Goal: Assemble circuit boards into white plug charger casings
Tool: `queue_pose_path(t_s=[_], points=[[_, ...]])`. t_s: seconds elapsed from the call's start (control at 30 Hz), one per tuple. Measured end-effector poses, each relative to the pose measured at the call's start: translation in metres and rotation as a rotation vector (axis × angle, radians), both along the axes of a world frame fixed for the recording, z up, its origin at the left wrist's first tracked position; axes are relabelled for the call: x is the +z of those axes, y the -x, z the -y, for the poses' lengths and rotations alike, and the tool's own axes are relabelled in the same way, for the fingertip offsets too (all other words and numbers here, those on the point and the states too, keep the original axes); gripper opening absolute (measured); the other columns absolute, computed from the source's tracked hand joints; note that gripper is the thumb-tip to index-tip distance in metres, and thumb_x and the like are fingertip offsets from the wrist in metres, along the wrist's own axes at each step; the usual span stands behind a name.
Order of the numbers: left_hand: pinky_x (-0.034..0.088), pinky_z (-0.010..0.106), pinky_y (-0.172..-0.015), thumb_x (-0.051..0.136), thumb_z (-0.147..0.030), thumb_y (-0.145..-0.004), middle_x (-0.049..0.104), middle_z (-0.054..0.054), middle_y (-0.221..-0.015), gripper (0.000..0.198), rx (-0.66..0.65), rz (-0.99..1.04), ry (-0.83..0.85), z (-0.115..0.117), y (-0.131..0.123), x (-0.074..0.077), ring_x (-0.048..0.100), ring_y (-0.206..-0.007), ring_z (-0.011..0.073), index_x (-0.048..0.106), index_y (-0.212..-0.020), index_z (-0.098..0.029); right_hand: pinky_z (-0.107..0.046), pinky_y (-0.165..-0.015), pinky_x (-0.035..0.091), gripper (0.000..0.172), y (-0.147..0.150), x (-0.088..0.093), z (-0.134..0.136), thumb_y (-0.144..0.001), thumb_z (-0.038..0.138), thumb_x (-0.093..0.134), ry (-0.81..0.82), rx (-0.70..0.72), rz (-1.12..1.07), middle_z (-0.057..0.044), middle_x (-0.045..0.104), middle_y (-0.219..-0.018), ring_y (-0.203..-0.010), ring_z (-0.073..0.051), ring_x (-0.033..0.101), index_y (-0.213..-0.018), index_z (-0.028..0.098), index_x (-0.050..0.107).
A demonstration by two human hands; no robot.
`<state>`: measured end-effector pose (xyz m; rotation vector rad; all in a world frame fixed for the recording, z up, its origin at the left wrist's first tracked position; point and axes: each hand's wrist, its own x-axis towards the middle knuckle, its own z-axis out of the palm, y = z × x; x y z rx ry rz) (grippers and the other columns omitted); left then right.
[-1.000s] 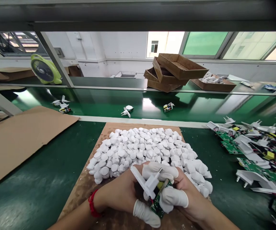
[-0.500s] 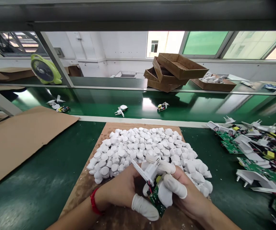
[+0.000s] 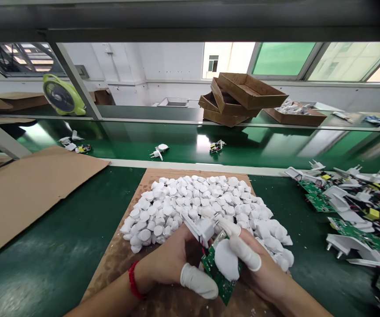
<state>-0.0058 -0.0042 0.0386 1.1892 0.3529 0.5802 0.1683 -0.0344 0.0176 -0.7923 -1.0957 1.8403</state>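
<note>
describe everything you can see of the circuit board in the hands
The board is green, flat and straight-edged, with small pale dots. It is held tilted, one corner pointing toward the wearer, above the cardboard. A white disc lies on its face, under fingers of the right hand. The left hand's thumb appears to touch its left edge. Red and dark wires lead toward the plug.

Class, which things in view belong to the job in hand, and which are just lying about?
Seemingly in the job:
left hand and right hand
board, held
pad, over the board
plug
pad pile
board heap

Seemingly just lying about:
fan
trays, stacked
cardboard
</note>
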Motion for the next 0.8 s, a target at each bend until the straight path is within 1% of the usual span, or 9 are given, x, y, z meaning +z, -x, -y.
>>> queue_pose_path(t_s=[0.07, 0.13, 0.23, 0.3, 0.43, 0.53, 0.63, 0.8], points=[[0.048, 0.039, -0.089, 0.088, -0.042, -0.048, 0.066, 0.010, -0.107, 0.078, 0.055, 0.058, 0.007, 0.002, -0.003, 0.001, 0.059, -0.105, 0.0319, 0.060, -0.116, -0.015, -0.030, -0.064, 0.048, 0.055, 0.000, 0.003, 0.001, -0.082, 0.059, 0.061, -0.027, 0.053, 0.023, -0.003, 0.064, -0.076, -0.065, -0.018, 0.054, -0.125, 0.025, 0.059], [0.046, 0.041, -0.093, 0.087, -0.047, -0.046, 0.064, 0.012, -0.111, 0.085, 0.091, 0.086, -0.014, 0.003, -0.006, 0.001, 0.056, -0.109, 0.0343, 0.058, -0.119, -0.015, -0.026, -0.061, 0.046, 0.059, 0.000, 0.005, 0.002, -0.082, 0.057, 0.062, -0.004, 0.087, 0.013, -0.002, 0.063, -0.081, -0.063, -0.015, 0.052, -0.131, 0.027, 0.053], [0.043, 0.041, -0.098, 0.085, -0.054, -0.046, 0.063, 0.014, -0.114, 0.089, 0.083, 0.062, -0.087, 0.005, -0.008, -0.002, 0.052, -0.115, 0.0360, 0.057, -0.122, -0.015, -0.025, -0.061, 0.044, 0.070, 0.002, 0.007, 0.004, -0.079, 0.057, 0.066, 0.043, 0.125, -0.054, -0.001, 0.062, -0.084, -0.063, -0.013, 0.051, -0.139, 0.031, 0.042], [0.041, 0.042, -0.100, 0.082, -0.060, -0.047, 0.062, 0.014, -0.116, 0.092, 0.076, 0.030, -0.108, 0.005, -0.008, -0.003, 0.050, -0.117, 0.0368, 0.056, -0.123, -0.015, -0.024, -0.060, 0.042, 0.077, 0.003, 0.006, 0.005, -0.077, 0.055, 0.069, 0.053, 0.141, -0.105, 0.001, 0.060, -0.078, -0.061, -0.013, 0.050, -0.143, 0.031, 0.036], [0.037, 0.043, -0.104, 0.078, -0.066, -0.046, 0.061, 0.014, -0.120, 0.098, 0.074, -0.033, -0.135, 0.005, -0.006, -0.001, 0.048, -0.119, 0.0375, 0.054, -0.126, -0.015, -0.020, -0.052, 0.034, 0.083, 0.004, 0.000, 0.005, -0.077, 0.050, 0.072, 0.010, 0.147, -0.143, 0.005, 0.055, -0.062, -0.051, -0.010, 0.039, -0.145, 0.028, 0.031], [0.035, 0.044, -0.105, 0.077, -0.068, -0.047, 0.059, 0.015, -0.122, 0.101, 0.076, -0.034, -0.176, 0.005, -0.005, 0.002, 0.047, -0.120, 0.0384, 0.052, -0.129, -0.015, -0.021, -0.053, 0.034, 0.087, 0.004, -0.006, 0.006, -0.077, 0.050, 0.072, -0.027, 0.157, -0.136, 0.006, 0.054, -0.056, -0.048, -0.009, 0.039, -0.147, 0.027, 0.026], [0.035, 0.046, -0.105, 0.075, -0.070, -0.048, 0.058, 0.016, -0.123, 0.103, 0.077, -0.019, -0.196, 0.005, -0.007, 0.002, 0.047, -0.121, 0.0388, 0.049, -0.131, -0.015, -0.021, -0.053, 0.034, 0.090, 0.003, -0.010, 0.007, -0.076, 0.050, 0.072, -0.042, 0.148, -0.117, 0.006, 0.055, -0.056, -0.048, -0.009, 0.040, -0.148, 0.027, 0.023], [0.038, 0.045, -0.104, 0.077, -0.070, -0.044, 0.060, 0.015, -0.122, 0.106, 0.069, -0.045, -0.175, 0.005, -0.008, 0.000, 0.046, -0.122, 0.0389, 0.050, -0.131, -0.017, -0.020, -0.050, 0.034, 0.094, 0.002, -0.012, 0.007, -0.074, 0.052, 0.074, -0.050, 0.116, -0.076, 0.005, 0.056, -0.062, -0.050, -0.010, 0.042, -0.148, 0.027, 0.022]])
